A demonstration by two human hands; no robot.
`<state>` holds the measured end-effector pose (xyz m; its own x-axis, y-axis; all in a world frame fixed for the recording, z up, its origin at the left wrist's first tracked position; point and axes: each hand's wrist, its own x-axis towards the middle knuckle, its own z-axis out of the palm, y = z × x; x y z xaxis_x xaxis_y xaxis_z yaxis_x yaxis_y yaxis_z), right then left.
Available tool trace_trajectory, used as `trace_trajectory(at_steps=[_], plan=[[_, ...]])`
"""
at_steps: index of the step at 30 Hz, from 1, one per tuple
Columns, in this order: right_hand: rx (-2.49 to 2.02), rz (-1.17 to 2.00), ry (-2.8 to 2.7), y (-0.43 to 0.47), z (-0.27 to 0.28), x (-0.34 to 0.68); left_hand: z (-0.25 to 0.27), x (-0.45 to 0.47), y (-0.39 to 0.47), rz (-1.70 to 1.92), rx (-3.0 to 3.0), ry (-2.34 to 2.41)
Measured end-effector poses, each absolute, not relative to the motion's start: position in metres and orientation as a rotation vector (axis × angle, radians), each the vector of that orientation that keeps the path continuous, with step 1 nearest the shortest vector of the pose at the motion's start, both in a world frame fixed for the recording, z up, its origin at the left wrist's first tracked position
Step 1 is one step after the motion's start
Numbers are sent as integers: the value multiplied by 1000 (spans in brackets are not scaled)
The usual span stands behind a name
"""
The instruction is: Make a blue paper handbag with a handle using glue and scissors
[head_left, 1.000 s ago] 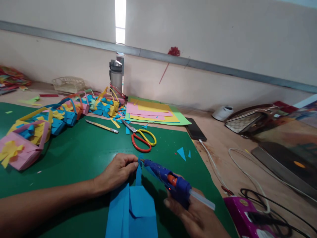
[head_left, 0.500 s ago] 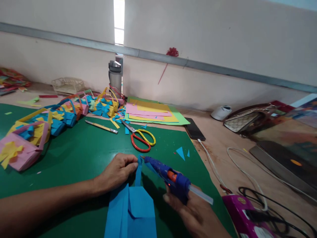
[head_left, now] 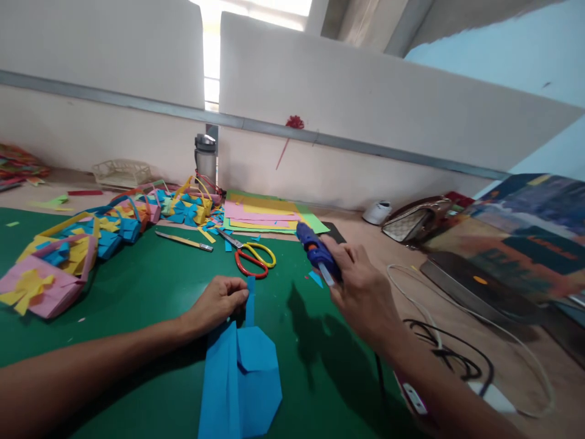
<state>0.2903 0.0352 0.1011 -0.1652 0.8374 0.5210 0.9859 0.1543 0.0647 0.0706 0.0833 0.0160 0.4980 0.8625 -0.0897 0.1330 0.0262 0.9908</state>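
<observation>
My left hand [head_left: 220, 305] pinches the upper part of a narrow blue paper strip [head_left: 250, 308] between thumb and fingers. Below it lies a folded blue paper piece [head_left: 258, 384], its lower end cut off by the picture edge; the strip meets its top. My right hand [head_left: 361, 280] is wrapped round a dark blue hot glue gun [head_left: 315, 247], held up off the mat to the right of the strip. A clear glue stick [head_left: 326, 274] sticks out of the gun's back end. Scissors [head_left: 256, 256] with red and yellow handles lie beyond my left hand.
A green mat [head_left: 150, 274] covers the table. Small paper baskets [head_left: 59, 277] line the left side. A cutter knife [head_left: 183, 241], coloured paper sheets [head_left: 265, 213] and a bottle [head_left: 205, 161] are farther back. Cables [head_left: 450, 350] and a handbag [head_left: 414, 222] lie right.
My right hand has lifted the glue gun away from the strip, up and to the right. My left hand still pinches the strip. The view has tilted upward.
</observation>
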Motion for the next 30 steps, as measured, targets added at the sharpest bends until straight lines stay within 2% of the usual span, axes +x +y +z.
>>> trace_trajectory(at_steps=[2, 5, 8, 16, 21, 25, 30], plan=[[-1896, -777, -2087, 45, 114, 290, 16, 70, 83, 744, 1433, 906], [-2146, -907, -2064, 65, 122, 288, 14, 69, 84, 794, 1390, 901], [-2326, -825, -2124, 86, 110, 285, 13, 67, 84, 834, 1359, 909], [-2329, -556, -2309, 111, 46, 277, 15, 69, 84, 865, 1339, 894], [-2295, -315, -2305, 111, 54, 277, 17, 68, 84, 855, 1313, 891], [-2099, -72, -2248, 93, 76, 264, 26, 66, 81, 879, 1328, 866], [-1747, 539, -2181, 60, 80, 238, 37, 64, 74, 946, 1422, 872]])
